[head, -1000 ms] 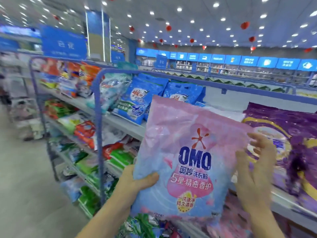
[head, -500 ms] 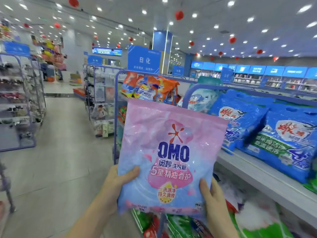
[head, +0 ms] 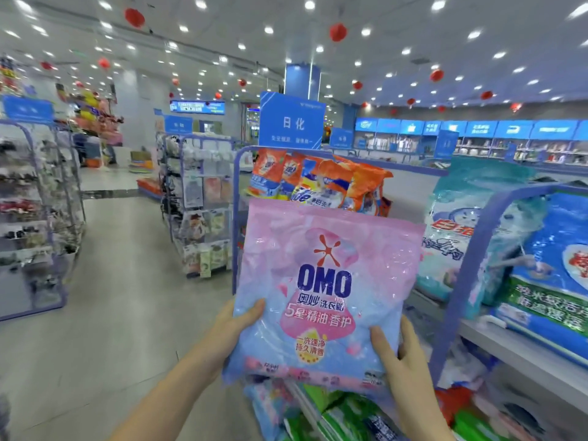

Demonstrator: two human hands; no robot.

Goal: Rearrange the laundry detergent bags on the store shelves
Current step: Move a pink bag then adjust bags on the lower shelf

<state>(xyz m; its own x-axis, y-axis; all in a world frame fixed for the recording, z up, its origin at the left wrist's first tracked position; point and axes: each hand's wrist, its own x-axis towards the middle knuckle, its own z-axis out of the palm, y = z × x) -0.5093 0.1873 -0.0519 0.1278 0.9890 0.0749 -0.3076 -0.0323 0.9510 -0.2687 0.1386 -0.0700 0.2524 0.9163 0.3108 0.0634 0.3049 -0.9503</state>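
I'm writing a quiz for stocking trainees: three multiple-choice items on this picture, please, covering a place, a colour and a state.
1. Where are the orange detergent bags? A on the floor; B high on the shelf unit, beyond the pink OMO bag; C in a cart.
2. The aisle sign is: A red; B green; C blue.
3. The pink OMO bag is: A gripped by the left hand and right hand; B lying on a shelf; C torn open.
B, they top that unit; C, its panel is blue; A, each grips a lower corner.
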